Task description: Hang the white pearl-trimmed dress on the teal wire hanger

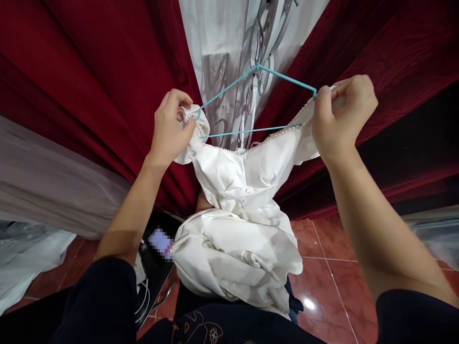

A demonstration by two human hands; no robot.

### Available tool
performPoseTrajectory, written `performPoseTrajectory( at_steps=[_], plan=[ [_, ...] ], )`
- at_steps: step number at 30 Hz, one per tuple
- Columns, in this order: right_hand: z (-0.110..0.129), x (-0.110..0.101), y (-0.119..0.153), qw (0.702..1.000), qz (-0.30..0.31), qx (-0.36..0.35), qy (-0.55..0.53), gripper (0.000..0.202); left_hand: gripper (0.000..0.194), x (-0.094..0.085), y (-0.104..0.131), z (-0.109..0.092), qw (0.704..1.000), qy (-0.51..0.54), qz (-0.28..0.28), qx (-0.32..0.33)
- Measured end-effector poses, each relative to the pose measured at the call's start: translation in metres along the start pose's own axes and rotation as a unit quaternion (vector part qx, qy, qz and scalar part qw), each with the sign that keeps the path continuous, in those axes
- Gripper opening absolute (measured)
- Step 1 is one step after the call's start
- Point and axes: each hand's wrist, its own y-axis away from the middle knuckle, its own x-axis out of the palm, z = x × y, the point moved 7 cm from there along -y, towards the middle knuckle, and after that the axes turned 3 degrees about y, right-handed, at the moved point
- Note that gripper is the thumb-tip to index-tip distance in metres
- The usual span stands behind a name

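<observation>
A white dress (247, 172) with a pearl-trimmed neckline and a row of small buttons hangs in front of me, its skirt gathered over my lap. A thin turquoise wire hanger (233, 88) sits inside its neckline, the lower bar crossing the opening. My left hand (174, 124) pinches the puffed sleeve at the hanger's left end. At the right end, my right hand (342, 112) is closed around the other sleeve's edge, beside the hanger's tip.
Red curtains (107, 86) flank a pale curtain and white metal scrollwork (265, 71). A dark table (161, 277) at lower left bears a phone (160, 242) and white cables. Red tiles (330, 282) cover the floor; white fabric (32, 258) lies far left.
</observation>
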Motion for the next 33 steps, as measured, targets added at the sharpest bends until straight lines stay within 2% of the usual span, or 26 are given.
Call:
performPoseTrajectory(
  at_steps=[3,5,8,10,11,12,14,16,17,18,20,23,26,28,30,31,33],
  plan=[
    [-0.009,0.005,-0.005,0.998,-0.02,0.048,0.025,0.038,0.012,0.003,0.005,0.008,0.998,0.022,-0.038,-0.035],
    [-0.01,0.004,-0.006,0.998,-0.026,0.049,0.027,0.035,0.01,0.006,0.008,0.01,0.997,0.027,-0.059,-0.038],
    [0.016,-0.017,-0.001,0.993,-0.092,-0.066,-0.028,0.024,0.006,0.01,0.014,0.011,0.996,0.03,-0.075,-0.036],
    [0.044,-0.033,0.012,0.972,-0.139,-0.163,-0.093,0.018,0.003,0.013,0.019,0.005,0.996,0.009,-0.084,-0.005],
    [0.058,-0.037,0.019,0.963,-0.137,-0.196,-0.123,0.014,0.005,0.013,0.021,0.0,0.996,-0.006,-0.09,0.017],
    [0.072,-0.033,0.027,0.958,-0.098,-0.226,-0.149,0.011,0.009,0.014,0.024,-0.005,0.994,-0.021,-0.095,0.039],
    [0.094,-0.007,0.045,0.948,0.066,-0.255,-0.18,0.015,0.017,0.016,0.028,-0.013,0.991,-0.043,-0.106,0.066],
    [0.1,0.02,0.064,0.939,0.174,-0.246,-0.163,0.022,0.02,0.016,0.029,-0.017,0.988,-0.05,-0.123,0.074],
    [0.099,0.03,0.071,0.94,0.2,-0.232,-0.148,0.024,0.018,0.014,0.029,-0.018,0.986,-0.056,-0.137,0.074],
    [0.095,0.037,0.077,0.945,0.202,-0.216,-0.138,0.024,0.014,0.01,0.029,-0.017,0.984,-0.064,-0.154,0.069],
    [0.088,0.039,0.083,0.96,0.17,-0.181,-0.13,0.022,0.006,-0.002,0.029,-0.011,0.976,-0.087,-0.194,0.042],
    [0.089,0.027,0.091,0.973,0.108,-0.147,-0.142,0.021,0.016,-0.034,0.038,0.002,0.955,-0.116,-0.272,-0.009],
    [0.102,0.015,0.097,0.971,0.099,-0.126,-0.179,0.017,0.017,-0.067,0.067,0.016,0.933,-0.097,-0.343,-0.051],
    [0.11,0.011,0.1,0.966,0.104,-0.107,-0.21,0.015,0.021,-0.078,0.096,0.027,0.916,-0.05,-0.388,-0.089],
    [0.114,0.01,0.102,0.964,0.106,-0.089,-0.227,0.016,0.028,-0.073,0.127,0.037,0.898,0.01,-0.417,-0.14],
    [0.115,0.01,0.102,0.965,0.106,-0.082,-0.227,0.017,0.029,-0.063,0.138,0.04,0.895,0.032,-0.414,-0.164],
    [0.114,0.011,0.103,0.967,0.101,-0.078,-0.22,0.018,0.027,-0.033,0.149,0.039,0.901,0.074,-0.37,-0.213]
  ],
)
